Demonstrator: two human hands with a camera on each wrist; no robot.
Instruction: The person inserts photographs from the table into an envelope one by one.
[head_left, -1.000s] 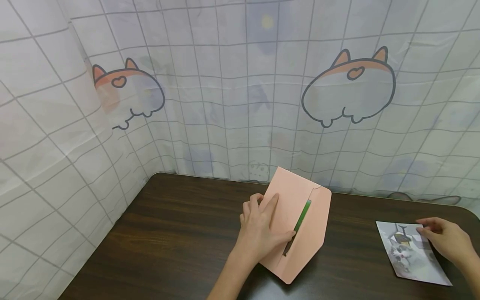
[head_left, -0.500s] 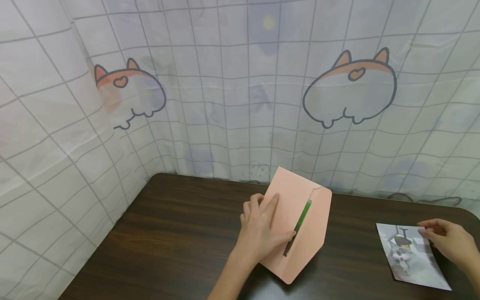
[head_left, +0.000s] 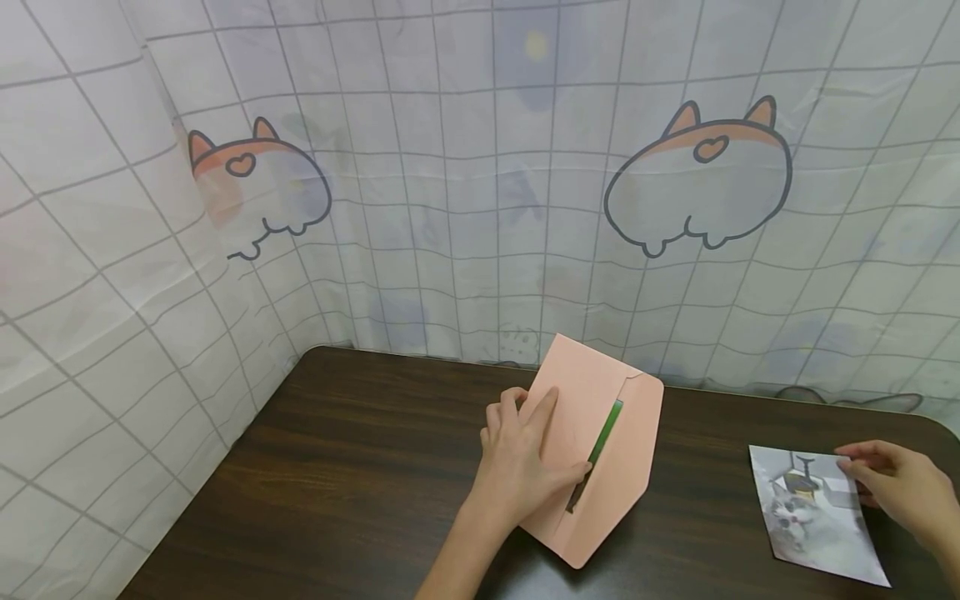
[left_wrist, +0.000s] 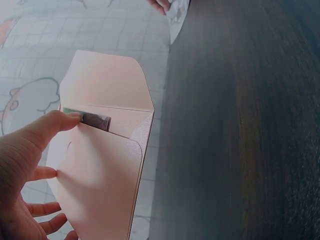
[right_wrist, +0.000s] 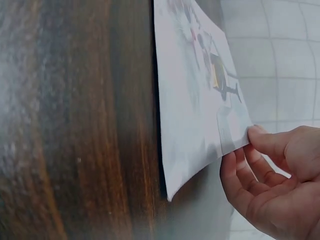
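Note:
A pink envelope (head_left: pixel 577 375) stands at a slant near the middle of the table, its flap folded back on the right. Inside its open mouth shows a green and dark picture (left_wrist: pixel 95 120). My left hand (head_left: pixel 517 467) holds the envelope, with the thumb at the mouth, the index finger along the front and the other fingers at the left edge. On the right, my right hand (head_left: pixel 903 487) pinches the upper right corner of a photo print (head_left: pixel 825 533) between thumb and fingers. The print shows a white-and-grey cat and is raised at that corner, bending slightly.
The dark wood-grain table (head_left: pixel 337 483) has a rounded back edge. A white grid-patterned curtain (head_left: pixel 465 183) with cartoon corgi drawings hangs behind it and along the left side.
My right hand has swung the near end of the photo print slightly to the left and toward me. The left hand and the envelope have stayed in place.

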